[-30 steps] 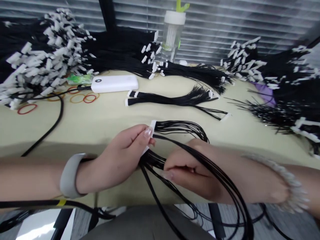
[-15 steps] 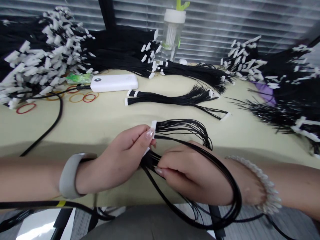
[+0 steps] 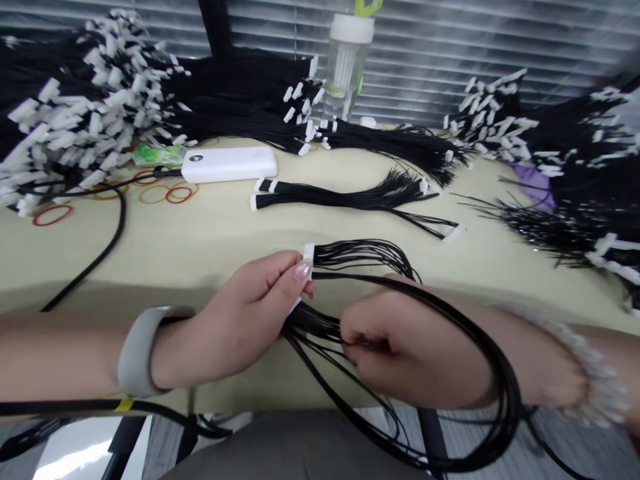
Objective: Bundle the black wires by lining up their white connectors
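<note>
My left hand (image 3: 260, 310) pinches a white connector (image 3: 309, 259) between thumb and fingers. Thin black wires (image 3: 367, 253) run from the connector to the right, and part of a second white piece shows under the fingers. My right hand (image 3: 395, 340) is closed around a bunch of black wires (image 3: 317, 323) just right of the left hand. A thick loop of black wires (image 3: 507, 373) curves over my right wrist and down past the table's front edge. The far ends of the wires are hidden.
Finished-looking wire harnesses (image 3: 340, 198) lie behind my hands. A white power bank (image 3: 230, 165), rubber bands (image 3: 179, 194) and a bottle (image 3: 347, 67) stand or lie farther back. Heaps of wires with white connectors (image 3: 115, 100) fill the back left; more wires (image 3: 550, 227) lie right.
My right hand has slid to the right along the wires, away from my left hand. The wire loop has shifted right with it. My left hand stays nearly still on the connector.
</note>
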Demonstrator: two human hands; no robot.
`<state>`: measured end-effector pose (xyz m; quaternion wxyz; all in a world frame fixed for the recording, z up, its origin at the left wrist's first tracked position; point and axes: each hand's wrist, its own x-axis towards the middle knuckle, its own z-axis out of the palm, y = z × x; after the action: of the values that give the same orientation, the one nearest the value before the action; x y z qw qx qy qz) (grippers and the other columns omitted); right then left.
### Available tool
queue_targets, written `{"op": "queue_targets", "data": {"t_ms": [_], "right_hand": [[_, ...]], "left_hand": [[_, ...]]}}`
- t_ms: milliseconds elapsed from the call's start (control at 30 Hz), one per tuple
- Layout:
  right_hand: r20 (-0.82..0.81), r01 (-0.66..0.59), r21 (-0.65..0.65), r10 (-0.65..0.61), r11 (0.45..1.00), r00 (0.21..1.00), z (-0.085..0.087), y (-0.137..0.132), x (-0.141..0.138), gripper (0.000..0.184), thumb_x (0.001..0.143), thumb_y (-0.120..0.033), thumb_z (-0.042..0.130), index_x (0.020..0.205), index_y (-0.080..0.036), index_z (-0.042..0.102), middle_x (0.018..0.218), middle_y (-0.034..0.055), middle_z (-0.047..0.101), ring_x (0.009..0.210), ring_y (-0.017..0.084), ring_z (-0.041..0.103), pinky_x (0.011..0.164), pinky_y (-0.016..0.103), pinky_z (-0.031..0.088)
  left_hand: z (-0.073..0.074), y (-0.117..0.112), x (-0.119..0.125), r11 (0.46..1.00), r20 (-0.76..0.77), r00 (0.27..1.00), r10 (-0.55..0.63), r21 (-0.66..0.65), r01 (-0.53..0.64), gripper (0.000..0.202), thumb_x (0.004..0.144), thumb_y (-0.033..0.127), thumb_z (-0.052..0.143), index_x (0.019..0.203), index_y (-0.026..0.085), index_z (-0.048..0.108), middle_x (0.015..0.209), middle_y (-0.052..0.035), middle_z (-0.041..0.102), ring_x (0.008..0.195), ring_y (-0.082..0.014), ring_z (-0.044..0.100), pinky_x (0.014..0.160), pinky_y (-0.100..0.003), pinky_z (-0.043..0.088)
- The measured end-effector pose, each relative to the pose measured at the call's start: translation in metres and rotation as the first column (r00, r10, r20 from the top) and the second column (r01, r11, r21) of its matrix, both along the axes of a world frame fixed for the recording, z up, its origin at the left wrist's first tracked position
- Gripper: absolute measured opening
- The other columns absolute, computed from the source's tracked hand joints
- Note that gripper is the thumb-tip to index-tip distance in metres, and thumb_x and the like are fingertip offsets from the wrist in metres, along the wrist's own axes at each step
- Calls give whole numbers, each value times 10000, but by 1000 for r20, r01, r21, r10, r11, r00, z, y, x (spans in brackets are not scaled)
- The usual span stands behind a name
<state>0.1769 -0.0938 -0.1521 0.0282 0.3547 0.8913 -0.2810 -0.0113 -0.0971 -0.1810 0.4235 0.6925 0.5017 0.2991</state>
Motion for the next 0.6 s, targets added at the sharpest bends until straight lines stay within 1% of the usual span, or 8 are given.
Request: {"op": "queue_targets", "data": {"t_ms": [167, 233, 300, 367, 400, 467, 533, 600], "right_hand": [[88, -24, -23, 26, 999, 996, 19, 24, 24, 151, 687, -157, 488, 545, -131, 534, 422, -70, 372, 387, -9, 232, 335, 118, 144], [60, 131, 52, -134, 990, 989, 30, 38, 31, 183, 713, -221, 497, 579, -135, 585, 397, -65, 398, 347, -14, 257, 318, 106, 164], [-94, 375, 231, -363, 898, 927, 38, 52, 37, 226, 705, -310, 519, 696, -128, 652, 449, -34, 505, 357, -1, 379, 351, 112, 253], [-403, 589, 332, -453, 737, 795, 42, 67, 44, 308, 679, -324, 522, 826, -96, 669, 625, 29, 609, 516, 55, 531, 455, 171, 336], [-571, 666, 299, -431, 683, 699, 43, 75, 48, 333, 670, -292, 521, 879, -73, 659, 717, 60, 624, 624, 95, 567, 505, 211, 346], [-820, 709, 75, -361, 701, 444, 43, 88, 55, 363, 650, -197, 517, 955, -29, 622, 829, 94, 615, 769, 156, 568, 553, 268, 329], [-894, 639, -159, -384, 752, 230, 44, 95, 60, 345, 681, -140, 467, 980, -36, 605, 885, 68, 597, 756, 119, 558, 567, 271, 321], [-900, 600, -250, -411, 760, 145, 46, 93, 59, 301, 736, -103, 434, 984, -100, 604, 837, 13, 587, 565, 16, 501, 516, 221, 320]], "left_hand": [[1, 0, -1, 997, 16, 1000, -13, -73, 14, 287, 856, 353, 320, 661, 185, 446, 533, 53, 380, 460, -85, 326, 439, -194, 307], [1, 0, -1, 996, 21, 1000, -22, -85, 24, 285, 857, 356, 320, 667, 185, 445, 543, 52, 381, 466, -85, 329, 441, -193, 306], [1, 0, -1, 996, 21, 999, -30, -78, 32, 282, 861, 346, 319, 665, 183, 439, 560, 49, 376, 484, -85, 327, 449, -191, 306], [1, 0, -1, 998, 30, 999, -29, -60, 31, 281, 867, 333, 311, 660, 182, 427, 569, 48, 361, 497, -86, 315, 462, -190, 306], [1, 0, -1, 998, 35, 999, -28, -50, 30, 281, 868, 327, 308, 658, 181, 423, 574, 47, 360, 505, -87, 314, 470, -191, 309], [1, 0, -1, 999, 31, 999, -35, -37, 36, 279, 869, 319, 306, 658, 180, 424, 582, 45, 368, 518, -90, 323, 484, -194, 316], [1, 0, 0, 999, 12, 999, -38, -30, 38, 280, 869, 319, 308, 662, 178, 434, 585, 43, 382, 526, -92, 339, 492, -196, 322], [0, 1, -1, 999, -4, 999, -36, -33, 35, 285, 870, 327, 308, 668, 179, 444, 588, 42, 398, 535, -92, 359, 503, -195, 329]]}}
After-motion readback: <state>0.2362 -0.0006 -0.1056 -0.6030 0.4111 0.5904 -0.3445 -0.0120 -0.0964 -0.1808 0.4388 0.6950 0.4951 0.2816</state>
